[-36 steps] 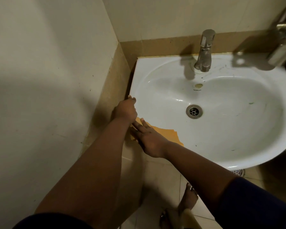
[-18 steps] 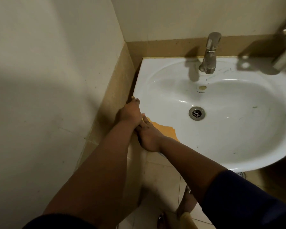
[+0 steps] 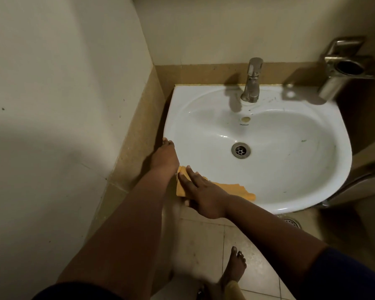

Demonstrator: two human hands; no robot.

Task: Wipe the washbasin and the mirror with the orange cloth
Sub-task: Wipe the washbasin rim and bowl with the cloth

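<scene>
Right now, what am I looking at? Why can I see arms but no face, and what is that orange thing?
The picture comes from a camera worn on a person's head, looking down, so you see their arms but not their face. There is no robot here, just two bare hands. The white bowl is a washbasin fixed in the corner of a bathroom, with a metal tap at the back and a round drain in the middle. The orange thing is a cloth for wiping. The right hand lies flat on it, pressing it onto the basin's near rim. The left hand rests on the basin's left edge and holds nothing. At the bottom you can see the person's bare foot on the tiled floor.
</scene>
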